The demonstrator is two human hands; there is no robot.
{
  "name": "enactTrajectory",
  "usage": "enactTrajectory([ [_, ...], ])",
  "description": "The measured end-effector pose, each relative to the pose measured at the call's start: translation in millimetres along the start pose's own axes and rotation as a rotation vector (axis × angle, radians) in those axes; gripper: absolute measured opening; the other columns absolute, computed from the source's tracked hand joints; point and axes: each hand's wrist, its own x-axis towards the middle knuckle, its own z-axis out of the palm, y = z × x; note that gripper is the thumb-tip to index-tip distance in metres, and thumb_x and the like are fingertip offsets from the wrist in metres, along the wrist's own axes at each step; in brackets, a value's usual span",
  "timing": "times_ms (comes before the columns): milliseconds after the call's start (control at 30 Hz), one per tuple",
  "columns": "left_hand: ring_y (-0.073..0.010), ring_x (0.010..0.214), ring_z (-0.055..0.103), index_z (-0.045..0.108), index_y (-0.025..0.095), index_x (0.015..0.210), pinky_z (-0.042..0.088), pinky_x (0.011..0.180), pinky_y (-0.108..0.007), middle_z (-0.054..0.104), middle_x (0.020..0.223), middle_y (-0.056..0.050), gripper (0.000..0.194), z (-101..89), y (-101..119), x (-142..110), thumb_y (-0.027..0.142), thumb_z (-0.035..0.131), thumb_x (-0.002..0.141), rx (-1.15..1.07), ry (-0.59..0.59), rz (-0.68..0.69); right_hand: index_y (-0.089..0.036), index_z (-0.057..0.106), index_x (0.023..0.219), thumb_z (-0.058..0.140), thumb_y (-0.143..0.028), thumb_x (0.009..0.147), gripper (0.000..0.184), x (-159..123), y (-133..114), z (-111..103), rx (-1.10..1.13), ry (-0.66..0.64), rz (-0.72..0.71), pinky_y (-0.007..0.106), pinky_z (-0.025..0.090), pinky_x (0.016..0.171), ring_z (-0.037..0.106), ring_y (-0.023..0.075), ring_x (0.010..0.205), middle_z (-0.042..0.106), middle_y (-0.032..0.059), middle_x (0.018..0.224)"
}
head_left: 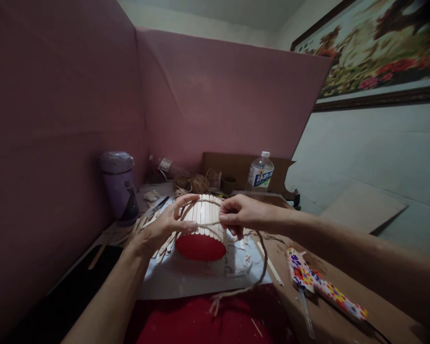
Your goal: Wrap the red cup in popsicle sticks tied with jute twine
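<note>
A round container (204, 212) covered with wooden craft sticks lies on its side, its red end (200, 247) facing me. Twine (263, 258) runs across the sticks in two lines, and its loose, frayed end hangs down over the red cloth. My left hand (168, 224) is wrapped around the container's left side, thumb pressed on the twine and sticks. At the right side, my right hand (238, 215) pinches the twine close against the sticks.
A flower-patterned glue gun (310, 277) lies at the right. Loose craft sticks (139, 227) are spread at the left near a purple flask (120, 188). Behind stand a twine ball (195, 185) and a water bottle (261, 173). Pink panels (229, 95) enclose the left and back.
</note>
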Motion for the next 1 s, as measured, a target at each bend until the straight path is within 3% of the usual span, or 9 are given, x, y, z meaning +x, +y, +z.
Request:
enactTrajectory([
  [133,-0.0288,0.119,0.051,0.051,0.031,0.13,0.045,0.088,-0.036,0.034,0.153,-0.003,0.069,0.1,0,0,0.019,0.073,0.066,0.004,0.011,-0.011,-0.019,0.046,0.064,0.046,-0.012,0.086,0.023,1,-1,3,0.037,0.023,0.106,0.022,0.021,0.04,0.03,0.0051,0.039,0.046,-0.0064,0.053],
  [267,-0.0296,0.122,0.049,0.053,0.031,0.129,0.044,0.09,-0.036,0.036,0.153,-0.002,0.068,0.2,0,0,0.019,0.073,0.066,0.02,0.014,0.008,-0.017,0.052,0.064,0.058,-0.02,0.082,0.019,7,8,0,-0.102,0.037,-0.057,0.023,0.021,0.045,0.03,0.0063,0.047,0.04,-0.0067,0.053],
  [367,-0.0297,0.124,0.048,0.052,0.031,0.13,0.044,0.091,-0.036,0.036,0.152,-0.002,0.068,0.2,0,0,0.02,0.073,0.066,0.018,0.016,0.004,-0.016,0.056,0.065,0.06,-0.025,0.081,0.019,8,14,-2,-0.044,0.024,-0.12,0.023,0.02,0.046,0.029,0.0066,0.049,0.037,-0.0073,0.053],
  [567,-0.0304,0.123,0.048,0.05,0.032,0.131,0.045,0.088,-0.036,0.035,0.152,-0.003,0.069,-0.8,-2,1,0.022,0.074,0.067,0.054,0.011,-0.003,-0.018,0.052,0.06,0.059,-0.026,0.079,0.022,0,10,5,0.175,0.073,0.006,0.023,0.017,0.04,0.026,0.0056,0.04,0.039,-0.0076,0.046],
  [733,-0.0316,0.121,0.05,0.049,0.031,0.132,0.046,0.09,-0.04,0.047,0.142,-0.006,0.071,-0.9,-2,2,0.025,0.075,0.066,0.081,0.018,0.0,-0.018,0.051,0.056,0.059,-0.028,0.077,0.025,2,15,13,0.231,0.141,0.058,0.023,0.016,0.04,0.027,0.0057,0.039,0.04,-0.0066,0.046],
  [1000,-0.0329,0.116,0.055,0.048,0.031,0.131,0.048,0.09,-0.044,0.049,0.139,-0.009,0.072,2.7,-1,3,0.027,0.078,0.065,0.071,0.054,-0.032,-0.022,0.061,0.069,0.064,-0.032,0.078,0.014,-16,21,11,0.04,0.383,-0.146,0.031,0.038,0.059,0.053,0.0195,0.072,0.06,0.004,0.075],
])
